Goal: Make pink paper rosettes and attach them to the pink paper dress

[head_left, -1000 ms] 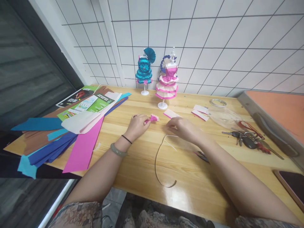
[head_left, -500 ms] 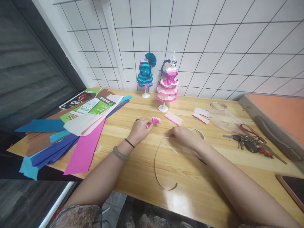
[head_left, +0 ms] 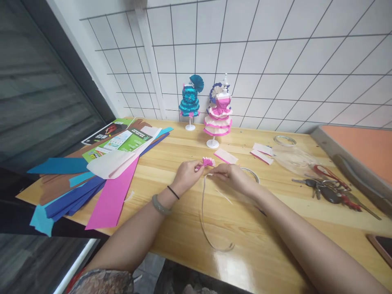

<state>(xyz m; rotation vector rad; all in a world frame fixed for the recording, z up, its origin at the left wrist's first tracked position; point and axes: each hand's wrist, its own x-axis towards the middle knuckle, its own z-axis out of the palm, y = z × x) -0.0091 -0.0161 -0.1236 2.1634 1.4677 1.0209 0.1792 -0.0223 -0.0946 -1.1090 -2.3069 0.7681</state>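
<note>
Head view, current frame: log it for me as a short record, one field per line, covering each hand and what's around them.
Left hand: pinching a pleated pink fan
Right hand: holding one end of a thin strip close to the fan; contact unclear
Strip: trails toward the person, curving at its far end
Beyond hands: teal dress and pink dress on stands
Left side: paper pile, mixed colours
Right side: keys; phone, cut off by the frame

On the table (head_left: 180,228) I see paper sheets (head_left: 107,165) at left, keys (head_left: 329,194) at right. The paper fan (head_left: 208,161) is between them, nearer than the dress stands (head_left: 218,118).
</note>
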